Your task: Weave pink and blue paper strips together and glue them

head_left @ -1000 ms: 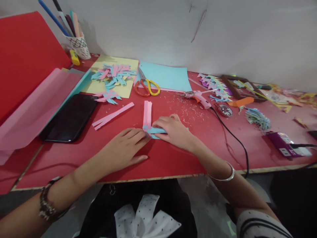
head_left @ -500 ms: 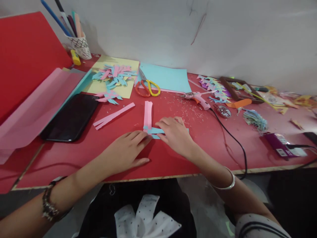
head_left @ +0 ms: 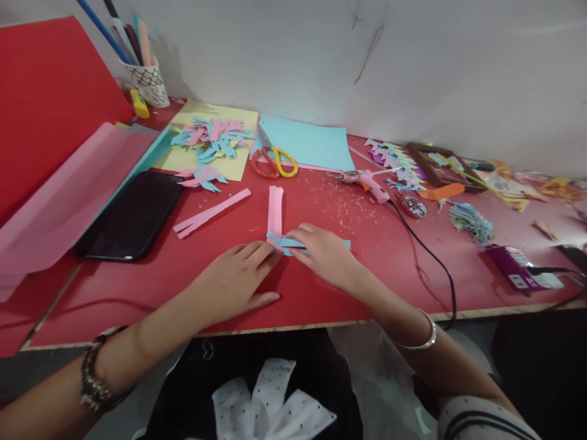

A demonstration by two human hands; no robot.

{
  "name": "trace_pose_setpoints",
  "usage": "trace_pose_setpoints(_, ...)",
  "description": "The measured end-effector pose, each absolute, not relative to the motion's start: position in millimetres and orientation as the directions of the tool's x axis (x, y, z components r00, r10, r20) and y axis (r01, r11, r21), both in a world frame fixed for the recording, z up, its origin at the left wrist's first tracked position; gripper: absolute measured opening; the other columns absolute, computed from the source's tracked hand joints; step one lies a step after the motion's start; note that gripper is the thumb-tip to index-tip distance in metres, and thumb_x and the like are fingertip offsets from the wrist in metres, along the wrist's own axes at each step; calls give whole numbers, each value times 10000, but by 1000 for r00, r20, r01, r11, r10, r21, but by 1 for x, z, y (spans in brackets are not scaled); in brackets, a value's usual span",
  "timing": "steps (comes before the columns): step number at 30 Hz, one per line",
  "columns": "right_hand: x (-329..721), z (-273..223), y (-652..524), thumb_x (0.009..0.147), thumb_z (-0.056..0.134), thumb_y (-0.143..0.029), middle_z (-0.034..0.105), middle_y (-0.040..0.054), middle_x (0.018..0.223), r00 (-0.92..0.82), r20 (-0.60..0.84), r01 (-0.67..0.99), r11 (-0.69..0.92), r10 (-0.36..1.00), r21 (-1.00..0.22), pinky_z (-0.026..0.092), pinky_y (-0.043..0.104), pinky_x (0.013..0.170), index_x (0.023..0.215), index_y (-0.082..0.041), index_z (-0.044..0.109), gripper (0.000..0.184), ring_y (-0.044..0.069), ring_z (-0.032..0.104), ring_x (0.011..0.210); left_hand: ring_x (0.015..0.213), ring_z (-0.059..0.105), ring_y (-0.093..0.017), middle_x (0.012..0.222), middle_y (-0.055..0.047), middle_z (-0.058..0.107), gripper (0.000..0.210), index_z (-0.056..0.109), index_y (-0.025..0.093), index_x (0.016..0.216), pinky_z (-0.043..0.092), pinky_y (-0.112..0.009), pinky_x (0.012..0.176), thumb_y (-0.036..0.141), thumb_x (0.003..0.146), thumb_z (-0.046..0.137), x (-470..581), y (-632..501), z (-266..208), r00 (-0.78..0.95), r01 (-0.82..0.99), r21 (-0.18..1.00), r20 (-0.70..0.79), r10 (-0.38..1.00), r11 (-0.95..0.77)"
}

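From my remote post I record the blue strip on the desk, on the near side of the scissors, its long axis running left to right and its left end meeting the pink strip, which points toward the scissors. The left hand, near and left of the scissors, has its fingertips at that corner, thumb spread wide; the right hand, near and right of them, lies over the strip, closer to its middle. Its palm hides the contact, so I cannot tell whether that grip pinches or merely presses.
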State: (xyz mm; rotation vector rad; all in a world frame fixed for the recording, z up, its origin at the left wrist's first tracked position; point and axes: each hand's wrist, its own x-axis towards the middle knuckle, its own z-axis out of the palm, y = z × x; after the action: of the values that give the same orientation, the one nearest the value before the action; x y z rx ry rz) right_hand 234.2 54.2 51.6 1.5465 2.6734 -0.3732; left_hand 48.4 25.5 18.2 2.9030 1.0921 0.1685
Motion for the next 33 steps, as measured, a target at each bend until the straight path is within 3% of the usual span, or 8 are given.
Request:
trace_pose_setpoints(7,243,58,51,891,416,-327,563,66,835,-605,-89,786,576,791,-223,350,264,640,869,-142,634,286,154,525,743,1134,494,-251,1328,-153,451,547,505,131,1214,385,-350,964,512,826,443,48,25,17,742,665,28,89,665,-746)
trace_pose_setpoints(12,246,64,34,913,356,-294,587,93,936,-659,-87,733,611,748,-298,364,300,743,854,-135,636,327,173,531,837,1106,513,-251,1237,-159,533,561,520,99,1199,395,-347,953,514,832,429,49,25,17,749,657,22,99,656,-754)
trace_pose_setpoints(16,248,63,34,918,308,-245,576,65,836,-545,-38,756,471,838,-455,380,265,711,832,-125,591,319,134,528,757,1108,509,-245,1222,-146,546,581,481,85,1236,398,-343,949,503,834,436,49,24,18,747,661,10,83,659,-751)
trace_pose_setpoints(19,251,58,44,882,326,-155,563,60,863,-584,3,678,490,812,-548,392,253,747,821,-136,587,268,126,525,788,1113,504,-247,1241,-142,536,580,471,84,1245,400,-344,945,495,837,436,50,24,21,747,663,6,60,662,-749)
trace_pose_setpoints(22,254,52,54,810,347,-55,563,67,930,-650,19,650,569,760,-504,381,278,812,839,-155,610,282,145,516,879,1120,498,-245,1241,-129,539,574,464,102,1251,395,-343,947,499,838,426,50,24,22,744,667,8,43,666,-745)
trace_pose_setpoints(26,254,45,59,799,404,-77,561,89,974,-610,0,739,569,792,-360,372,311,811,916,-150,606,244,187,499,921,1133,489,-237,1252,-120,531,562,456,120,1256,382,-342,956,499,842,409,49,25,22,740,671,20,36,671,-741)
trace_pose_setpoints(29,252,45,59,795,468,-120,571,86,975,-577,-25,758,524,816,-388,384,286,765,1022,-139,555,244,178,520,873,1144,479,-240,1251,-121,531,556,460,122,1249,378,-346,959,494,838,414,49,25,20,740,670,35,42,671,-741)
trace_pose_setpoints(33,248,51,60,789,495,-135,602,80,948,-554,-37,763,489,832,-423,381,270,730,989,-149,558,210,174,545,831,1143,476,-244,1258,-120,524,560,449,111,1258,372,-356,964,481,839,415,49,26,21,744,664,49,57,666,-746)
